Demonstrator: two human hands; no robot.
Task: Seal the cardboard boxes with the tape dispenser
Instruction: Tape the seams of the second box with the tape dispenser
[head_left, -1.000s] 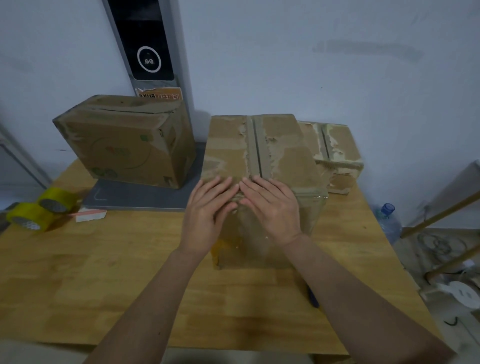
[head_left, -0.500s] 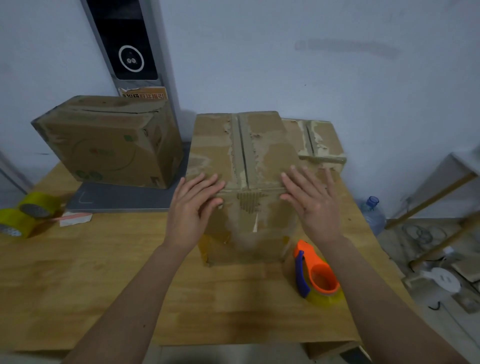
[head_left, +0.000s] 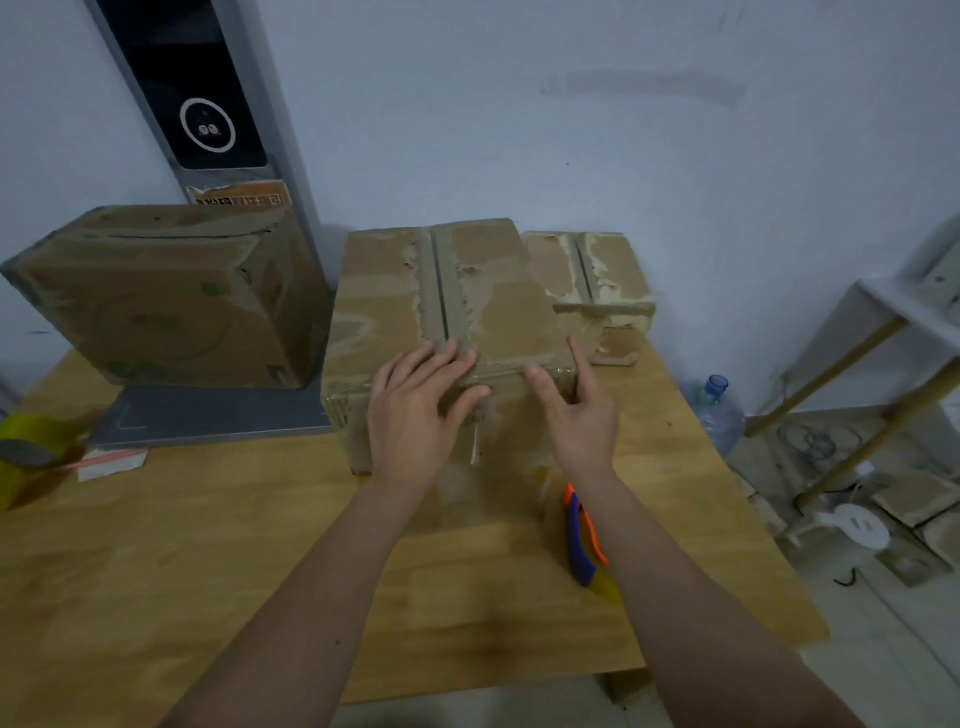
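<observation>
With flat, spread fingers of our left hand (head_left: 415, 410) and right hand (head_left: 579, 415) we press tape onto the worn brown cardboard box (head_left: 447, 312); next we likely need the orange-and-blue tape dispenser (head_left: 584, 540) at five o'clock.

middle cardboard box (head_left: 498, 312): brown, pale torn patches | left box (head_left: 156, 301): brown, faint green and red print | tape dispenser (head_left: 584, 545): orange, blue, yellow | tape rolls (head_left: 26, 457): yellow | table (head_left: 208, 545): light wood grain | wall (head_left: 571, 130): pale blue-grey

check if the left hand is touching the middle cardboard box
Touching. In the head view the left hand lies with straight fingers across the near top edge of the middle box, its thumb on the front face, with no gap showing.
</observation>
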